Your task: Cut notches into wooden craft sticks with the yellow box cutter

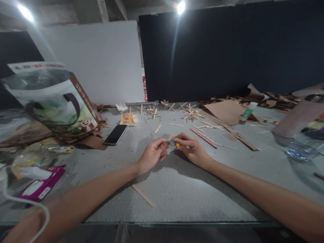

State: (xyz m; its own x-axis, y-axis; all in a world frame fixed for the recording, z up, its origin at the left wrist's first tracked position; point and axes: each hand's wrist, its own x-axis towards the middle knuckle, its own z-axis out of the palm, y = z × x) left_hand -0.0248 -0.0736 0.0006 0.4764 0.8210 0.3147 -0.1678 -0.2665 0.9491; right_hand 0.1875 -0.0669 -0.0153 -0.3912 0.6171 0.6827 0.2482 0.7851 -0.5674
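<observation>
My left hand (151, 154) is pinched around a short flat wooden stick (170, 137), whose tip sticks up between the hands. Close against it, my right hand (194, 152) has its fingers closed on a small dark and yellow tool (177, 144). Its dark part reaches toward the left fingertips and appears to meet the stick; its exact kind is too small to make out. A single craft stick (143, 195) lies on the table between my forearms. Beyond the right hand lies a red patterned pencil (204, 138), among loose sticks.
Crossed stick pieces (191, 113) line the back of the grey table (182, 199). At left are a phone (115, 134), a large printed bag (58, 108) and a purple device (42, 185). Cardboard (225, 111), a glue stick (249, 111) and a bottle (297, 118) stand right.
</observation>
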